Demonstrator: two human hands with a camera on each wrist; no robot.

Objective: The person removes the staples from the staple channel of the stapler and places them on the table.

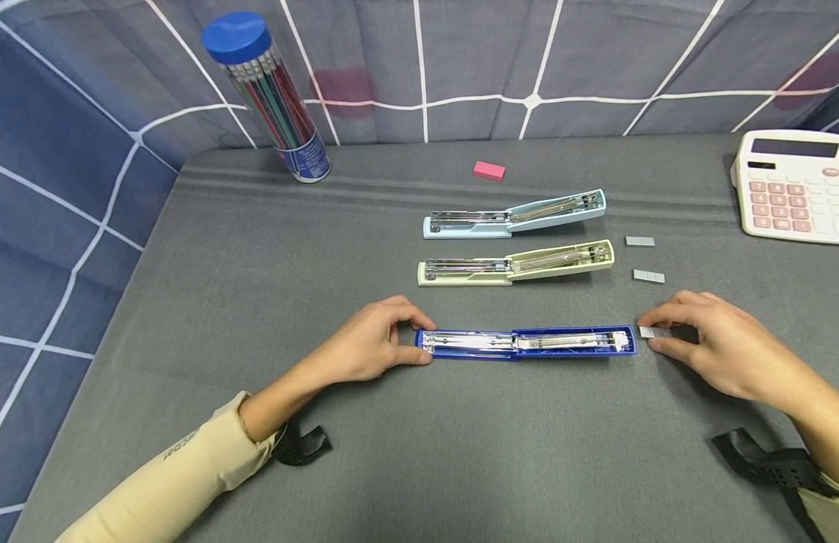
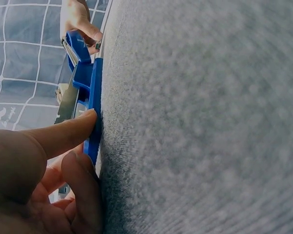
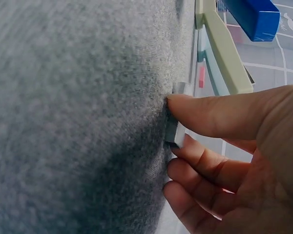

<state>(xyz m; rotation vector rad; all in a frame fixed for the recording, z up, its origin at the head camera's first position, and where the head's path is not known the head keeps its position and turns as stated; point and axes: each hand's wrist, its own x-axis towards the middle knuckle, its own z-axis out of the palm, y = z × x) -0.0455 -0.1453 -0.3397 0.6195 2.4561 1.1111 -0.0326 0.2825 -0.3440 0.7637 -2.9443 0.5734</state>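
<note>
A dark blue stapler (image 1: 562, 342) lies opened out flat, its metal staple channel facing up. My left hand (image 1: 372, 343) grips its left end between thumb and fingers; the left wrist view shows the thumb (image 2: 85, 124) against the blue base (image 2: 94, 97). Just past the stapler's right end, my right hand (image 1: 718, 343) pinches a small grey strip of staples (image 1: 653, 332). In the right wrist view the thumb and fingers straddle that strip (image 3: 175, 127) close at the cloth. Behind the blue stapler lie a pale green stapler (image 1: 467, 280) and a light blue stapler (image 1: 470, 232), both opened out.
Two more staple strips, one nearer (image 1: 648, 277) and one farther (image 1: 640, 241), lie right of the staplers. A pink block (image 1: 489, 171) sits behind them. A calculator (image 1: 800, 188) is at the right, a blue-lidded tube of pencils (image 1: 277, 105) at the back left, before a checked cloth wall.
</note>
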